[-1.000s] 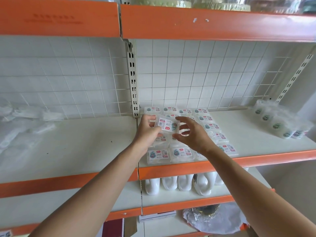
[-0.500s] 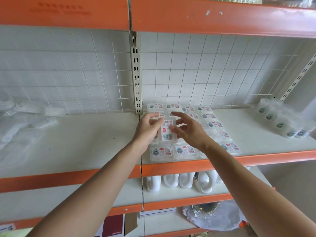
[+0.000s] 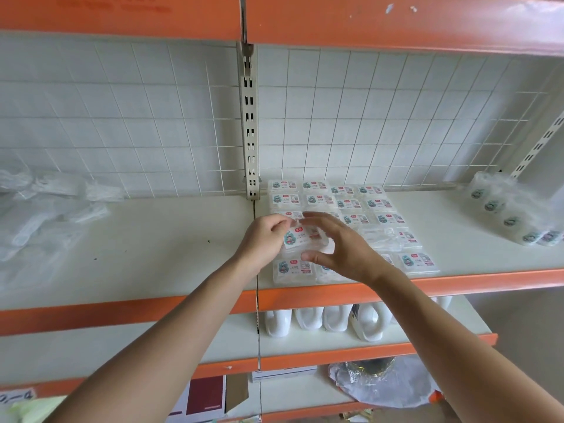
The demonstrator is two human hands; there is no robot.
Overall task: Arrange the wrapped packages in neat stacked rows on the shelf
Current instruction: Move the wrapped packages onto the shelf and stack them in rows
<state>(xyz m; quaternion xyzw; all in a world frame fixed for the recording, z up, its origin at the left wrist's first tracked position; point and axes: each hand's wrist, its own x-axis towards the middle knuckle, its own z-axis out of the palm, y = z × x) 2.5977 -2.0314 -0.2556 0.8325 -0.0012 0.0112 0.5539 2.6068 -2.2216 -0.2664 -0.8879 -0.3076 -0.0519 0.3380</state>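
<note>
Small clear-wrapped white packages with printed labels lie in flat rows [image 3: 348,206] on the white shelf [image 3: 457,239], from the wire back to the orange front edge. My left hand [image 3: 262,242] pinches one package [image 3: 300,239] at its left end, holding it flat just above the left front rows. My right hand [image 3: 338,245] hovers over the package's right side with fingers spread and thumb below, touching its edge. Another package [image 3: 293,268] lies at the front under my hands.
A plastic-wrapped bundle of labelled round tubs [image 3: 512,215] lies at the shelf's right end. Crumpled clear plastic wrap [image 3: 39,215] sits on the left shelf section. White jugs [image 3: 335,319] stand on the shelf below, and a plastic bag [image 3: 381,383] lies lower down.
The package held upright between both hands has been turned flat and lowered toward the left front rows. My right hand has spread its fingers over it.
</note>
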